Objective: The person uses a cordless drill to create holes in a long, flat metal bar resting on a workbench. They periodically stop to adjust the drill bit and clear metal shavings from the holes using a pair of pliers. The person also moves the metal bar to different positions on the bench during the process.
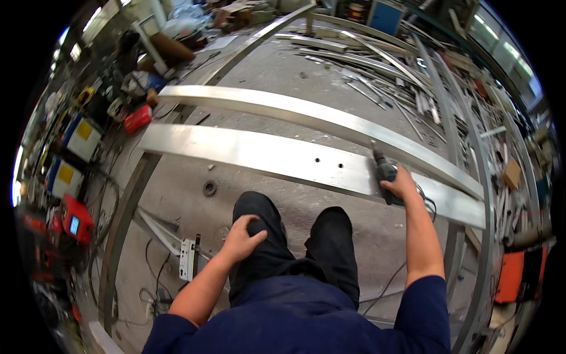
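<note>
My right hand [402, 184] is wrapped round a dark power drill [384, 171], held over the right part of a wide silver metal bar [236, 148]. The drill's chuck end points away from me, and the cord trails off toward the lower right. Two dark round holes show in the bar, left of the drill. Farther off, a narrower metal bar [283, 108] lies roughly alongside the wide one. My left hand [240, 241] rests by my left thigh, loosely curled with thumb and fingers apart and nothing in it.
Both bars lie across long frame rails [131, 197] at the left and right [483, 177]. A dark ring [209, 188] sits on the floor. Red and white machines [78, 219] with cables stand at left. Metal offcuts [377, 65] lie at far right, an orange case [519, 276] nearer.
</note>
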